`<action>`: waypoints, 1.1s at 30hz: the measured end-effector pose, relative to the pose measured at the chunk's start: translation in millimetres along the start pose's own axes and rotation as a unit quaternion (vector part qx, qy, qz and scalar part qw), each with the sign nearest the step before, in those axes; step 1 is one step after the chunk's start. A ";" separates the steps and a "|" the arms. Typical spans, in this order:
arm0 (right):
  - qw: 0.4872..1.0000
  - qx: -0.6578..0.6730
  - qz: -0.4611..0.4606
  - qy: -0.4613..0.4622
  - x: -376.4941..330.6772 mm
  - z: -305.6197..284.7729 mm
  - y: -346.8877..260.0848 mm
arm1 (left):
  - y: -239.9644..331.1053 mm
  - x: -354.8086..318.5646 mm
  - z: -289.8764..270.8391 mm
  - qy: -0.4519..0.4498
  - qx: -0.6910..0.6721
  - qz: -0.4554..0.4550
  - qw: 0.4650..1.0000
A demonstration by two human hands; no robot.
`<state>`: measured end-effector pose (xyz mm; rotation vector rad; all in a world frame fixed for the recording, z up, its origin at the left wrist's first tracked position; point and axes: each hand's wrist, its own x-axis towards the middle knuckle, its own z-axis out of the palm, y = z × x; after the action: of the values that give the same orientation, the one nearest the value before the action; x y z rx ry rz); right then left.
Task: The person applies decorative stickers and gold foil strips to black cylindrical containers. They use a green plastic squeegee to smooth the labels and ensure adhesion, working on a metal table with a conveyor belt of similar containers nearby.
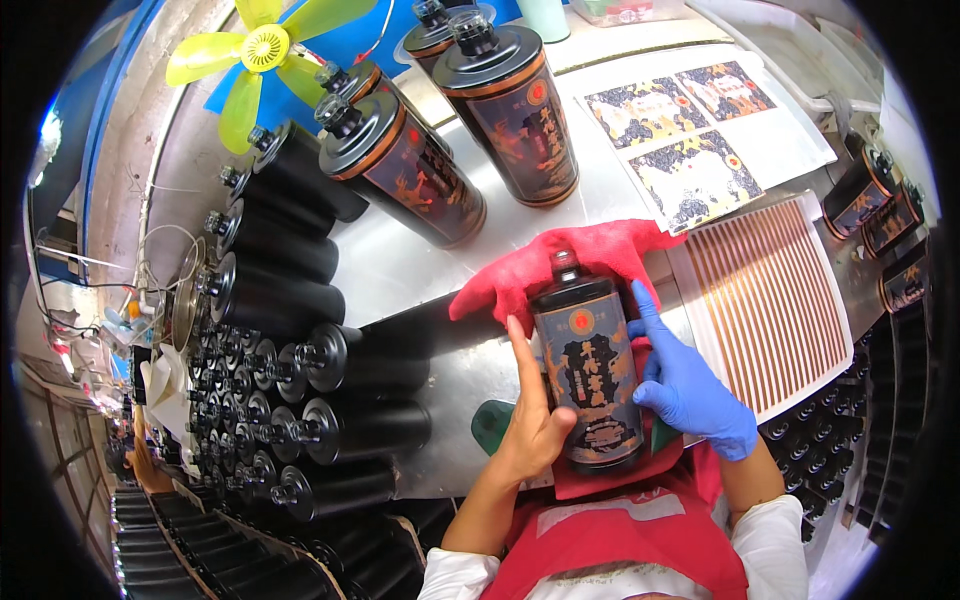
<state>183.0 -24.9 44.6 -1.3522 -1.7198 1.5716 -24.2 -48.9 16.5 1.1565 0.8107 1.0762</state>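
A black bottle (552, 300) with a clear stopper lies tilted in front of me, its neck pointing away. On its front is a dark label (588, 375) with copper-coloured figures and an orange round mark. My bare left hand (532, 420) grips the bottle's left side, index finger stretched along the edge and thumb at the label. From the right, my right hand (690, 385) in a blue glove holds the other side, thumb and fingers along the label's edge. A red cloth (590, 245) is bunched behind and under the bottle. A dark green object (491, 425) sits beside my left hand.
Labelled bottles (510, 120) stand at the back. Several plain black bottles (285, 290) lie stacked at left. At right are sheets of printed labels (690, 130) and a sheet of copper strips (765, 300). A yellow-green fan (265, 48) hangs at upper left.
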 end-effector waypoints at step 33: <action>0.906 0.404 0.125 0.024 -5.1 14.4 38.5 | 24.3 -48.3 34.8 0.165 0.318 0.226 0.906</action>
<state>186.9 -41.2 6.7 -1.1560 -0.6961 2.0349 -12.7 -104.2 47.0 1.8022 1.2554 1.4703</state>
